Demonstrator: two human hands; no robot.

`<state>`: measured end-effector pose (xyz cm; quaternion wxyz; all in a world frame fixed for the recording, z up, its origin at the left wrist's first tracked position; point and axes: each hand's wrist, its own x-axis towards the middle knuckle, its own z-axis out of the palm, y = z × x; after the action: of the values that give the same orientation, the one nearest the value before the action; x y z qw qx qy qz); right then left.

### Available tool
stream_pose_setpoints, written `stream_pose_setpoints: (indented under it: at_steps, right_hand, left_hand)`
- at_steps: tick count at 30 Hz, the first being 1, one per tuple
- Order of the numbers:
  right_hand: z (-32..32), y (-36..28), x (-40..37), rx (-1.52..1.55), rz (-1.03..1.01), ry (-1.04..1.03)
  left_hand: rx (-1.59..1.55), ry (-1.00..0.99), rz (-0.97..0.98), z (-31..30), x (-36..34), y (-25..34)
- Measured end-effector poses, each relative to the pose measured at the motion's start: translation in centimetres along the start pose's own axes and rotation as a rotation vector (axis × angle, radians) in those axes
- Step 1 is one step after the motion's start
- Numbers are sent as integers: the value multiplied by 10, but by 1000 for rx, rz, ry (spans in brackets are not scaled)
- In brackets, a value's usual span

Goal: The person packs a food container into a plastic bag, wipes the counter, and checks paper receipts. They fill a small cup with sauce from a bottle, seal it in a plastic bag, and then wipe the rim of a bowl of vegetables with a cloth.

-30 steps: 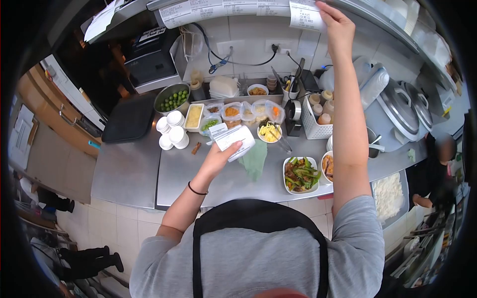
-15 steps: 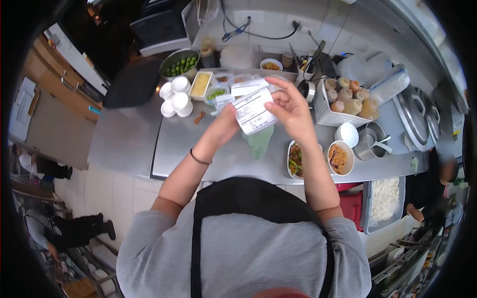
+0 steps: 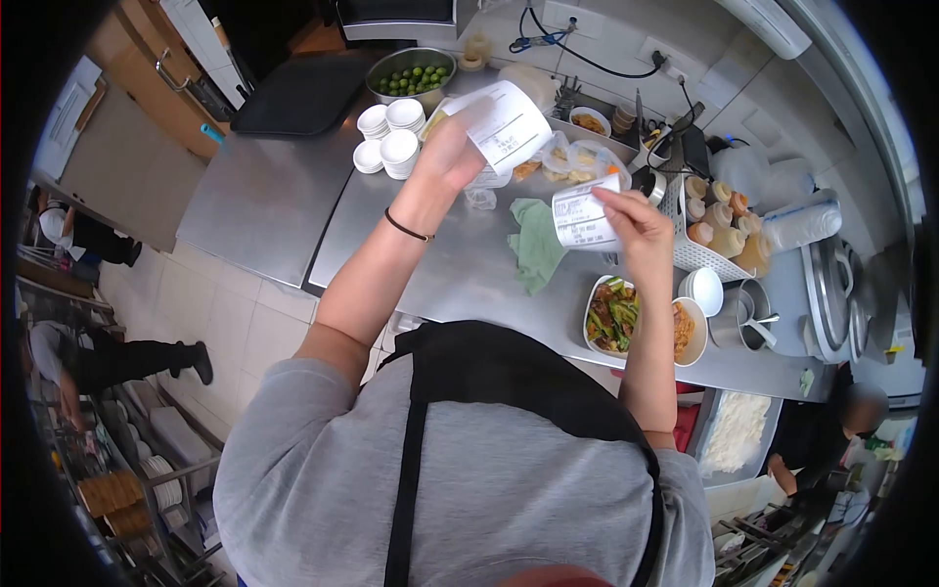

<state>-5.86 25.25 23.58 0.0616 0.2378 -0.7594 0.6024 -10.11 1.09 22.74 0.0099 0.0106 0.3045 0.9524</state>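
A curled printed paper slip (image 3: 511,127) is held in my left hand (image 3: 452,152), up over the back of the steel counter (image 3: 421,254). Pinched in my right hand (image 3: 636,225) is a second printed slip (image 3: 584,217), lower and further right. Between and below the two papers lies a green cloth (image 3: 535,247). Under my right forearm stand a container of cooked vegetables (image 3: 611,315) and a bowl of orange-brown food (image 3: 685,333), partly hidden by the arm. Stacked white cups (image 3: 399,149) are just left of my left wrist.
A bowl of green limes (image 3: 413,78) and a black tray (image 3: 298,93) are at the back left. On the right are a white basket of bottles (image 3: 699,245), a steel pot (image 3: 741,323) and large lids (image 3: 827,284). People (image 3: 817,440) stand at both sides.
My hands have moved apart, each now with its own slip; before, the papers were together between them. The left went up, the right down and rightward. The view has shifted.
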Motion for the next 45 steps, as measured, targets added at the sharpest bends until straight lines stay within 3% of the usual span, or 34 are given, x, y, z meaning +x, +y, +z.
stream_pose_setpoints:
  at_steps: [6,9,17,19,21,25,27,30,34,37,40,43,45]
  right_hand:
    - [11,-7,13,307,-11,194]
    - [16,9,20,392,-47,175]
    - [15,22,23,298,-59,186]
    - [11,24,25,274,-164,440]
    - [8,29,24,207,-144,491]
    - [25,54,12,289,250,101]
    - [45,46,13,563,288,184]
    - [41,33,15,690,289,260]
    - [24,42,25,370,67,264]
    - [-3,19,39,256,-14,283]
    - [-39,7,60,600,-114,433]
    - [-72,-10,76,960,-60,598]
    - [-80,-10,87,1021,-92,652]
  left_hand:
    - [79,-34,-113,9,-10,0]
    - [105,-86,-154,7,-10,-6]
    - [107,-125,-175,13,-13,-7]
    - [133,-96,-164,16,-13,-7]
    - [130,-89,-175,18,-14,-9]
    - [73,-150,-199,17,-7,-27]
    - [145,-166,-52,31,-14,-39]
    - [245,-191,11,40,-13,-35]
    - [586,-162,178,37,-12,-22]
    - [512,-183,253,36,-11,-13]
    - [531,-133,306,29,-12,5]
    - [540,-122,321,19,-18,13]
    - [554,-104,275,10,-22,11]
